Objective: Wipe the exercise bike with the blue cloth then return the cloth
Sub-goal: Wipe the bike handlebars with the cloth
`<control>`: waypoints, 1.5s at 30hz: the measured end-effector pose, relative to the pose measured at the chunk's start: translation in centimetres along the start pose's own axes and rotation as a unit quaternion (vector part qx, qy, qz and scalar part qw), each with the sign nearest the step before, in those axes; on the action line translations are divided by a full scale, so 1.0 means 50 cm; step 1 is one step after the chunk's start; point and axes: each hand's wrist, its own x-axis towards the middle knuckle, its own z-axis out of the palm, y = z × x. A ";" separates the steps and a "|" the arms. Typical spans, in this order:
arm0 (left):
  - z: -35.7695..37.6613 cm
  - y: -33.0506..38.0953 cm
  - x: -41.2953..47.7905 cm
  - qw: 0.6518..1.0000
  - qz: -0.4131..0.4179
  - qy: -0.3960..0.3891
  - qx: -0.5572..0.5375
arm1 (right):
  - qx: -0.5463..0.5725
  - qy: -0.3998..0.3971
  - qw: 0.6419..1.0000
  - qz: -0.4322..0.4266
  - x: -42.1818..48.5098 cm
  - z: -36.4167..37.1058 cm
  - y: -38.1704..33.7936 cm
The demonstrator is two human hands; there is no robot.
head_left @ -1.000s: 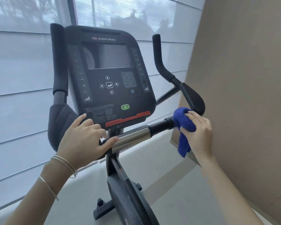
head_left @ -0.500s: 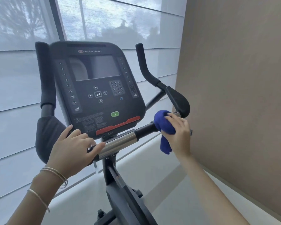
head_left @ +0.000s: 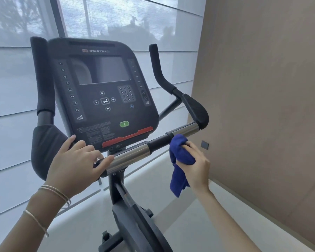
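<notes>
Trainee: Where is the blue cloth (head_left: 180, 155) now?

Cleaner: Bunched in the right hand (head_left: 196, 166), which is clenched round it, with a tail hanging below. The top of the cloth sits at the handlebar (head_left: 158, 142), just above the fingers. I cannot tell whether it presses there.

Trainee: And the left hand (head_left: 76, 164)?

Cleaner: Wrapped over the same bar, under the console (head_left: 105, 91), steadying the exercise bike (head_left: 135, 224).

Trainee: How would you wipe this stretch well?

Cleaner: I'd fold the cloth round the bar, not dab its front. Then draw it outward over the steel sleeve (head_left: 185, 129) beyond the right hand, up to the black elbow pad (head_left: 195, 110). Tuck the tail in so it doesn't drag.

Trainee: The room?

Cleaner: Pale floor (head_left: 198, 224) beneath both hands and a blinded window (head_left: 116, 24) past the console. A tan wall (head_left: 262, 88) stands close to the right of the cloth hand.
</notes>
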 end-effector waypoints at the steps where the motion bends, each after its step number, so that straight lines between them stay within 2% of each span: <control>1: -0.001 0.001 -0.001 1.000 0.002 0.002 0.000 | 0.017 -0.007 1.000 0.017 -0.003 0.000 0.000; 4: -0.003 0.001 -0.001 1.000 0.009 0.008 -0.002 | 0.032 -0.026 0.998 0.054 -0.008 0.001 0.008; 8: -0.003 0.004 -0.002 1.000 0.008 0.005 -0.005 | 0.007 -0.096 0.992 0.088 -0.018 0.018 0.032; 11: -0.005 0.004 0.000 1.000 0.008 0.003 -0.004 | 0.056 -0.025 0.986 0.158 0.011 0.034 0.042; 15: -0.006 0.006 -0.003 1.000 0.001 0.009 0.002 | 0.064 0.080 0.979 0.179 0.070 0.041 0.066; 18: 0.001 0.002 -0.002 1.000 -0.003 0.009 0.004 | 0.078 0.149 0.952 0.257 0.102 0.039 0.090; 20: 0.005 0.000 0.000 1.000 -0.003 0.012 0.001 | 0.072 0.171 0.943 0.276 0.115 0.035 0.094; 22: 0.007 -0.002 0.002 1.000 -0.002 0.011 0.003 | 0.075 0.163 0.948 0.264 0.106 0.040 0.083; 26: 0.008 -0.001 -0.001 1.000 0.000 0.019 0.000 | 0.102 0.036 0.980 0.169 0.038 0.065 0.053; 28: 0.007 -0.001 -0.001 1.000 0.003 0.026 -0.007 | 0.100 0.011 0.984 0.144 0.028 0.069 0.050; 31: 0.005 0.001 -0.001 0.999 0.006 0.029 -0.017 | 0.095 0.047 0.981 0.166 0.055 0.058 0.068; 34: 0.001 0.002 -0.003 1.000 0.004 0.021 -0.020 | 0.117 0.135 0.946 0.270 0.102 0.042 0.094; 36: 0.000 0.002 -0.002 1.000 0.005 0.022 -0.021 | 0.102 0.170 0.937 0.286 0.110 0.039 0.096; 38: 0.001 0.002 -0.001 0.999 0.008 0.026 -0.021 | 0.097 0.145 0.952 0.253 0.090 0.042 0.083; 41: 0.004 0.001 -0.002 0.999 0.011 0.036 -0.018 | 0.091 0.066 0.982 0.154 0.038 0.040 0.059; 45: 0.007 -0.002 0.000 0.999 0.017 0.034 -0.013 | 0.100 0.113 0.984 0.098 0.015 0.010 0.033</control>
